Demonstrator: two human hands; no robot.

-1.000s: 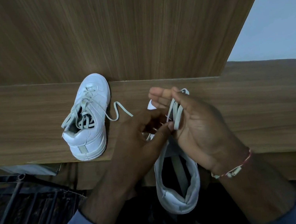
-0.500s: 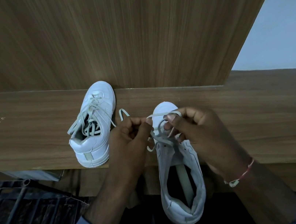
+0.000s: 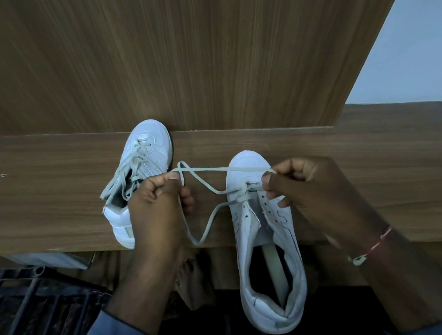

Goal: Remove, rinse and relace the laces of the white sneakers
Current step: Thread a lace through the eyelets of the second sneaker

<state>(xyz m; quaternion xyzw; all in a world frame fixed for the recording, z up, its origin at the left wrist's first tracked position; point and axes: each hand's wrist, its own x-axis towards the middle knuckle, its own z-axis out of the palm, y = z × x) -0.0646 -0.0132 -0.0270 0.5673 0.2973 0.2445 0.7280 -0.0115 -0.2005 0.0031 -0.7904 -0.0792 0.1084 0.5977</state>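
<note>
A black metal grille (image 3: 20,312) lies below a wooden ledge (image 3: 386,171) backed by a wood-grain panel (image 3: 197,56). The barely laced sneaker (image 3: 246,238) overhangs the ledge's near edge, heel nearest. The left hand (image 3: 154,208) and right hand (image 3: 308,183), held apart, each pinch its grey lace (image 3: 225,169); the laced sneaker (image 3: 150,146) touches the panel.

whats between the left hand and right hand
Head view: a flat pale grey shoelace stretches from left hand to right hand, over the brown wooden ledge and the nearer white sneaker's toe.

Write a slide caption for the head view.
Left hand and right hand pinch the lace threaded through the near white sneaker; the laced sneaker rests beside it.
</note>
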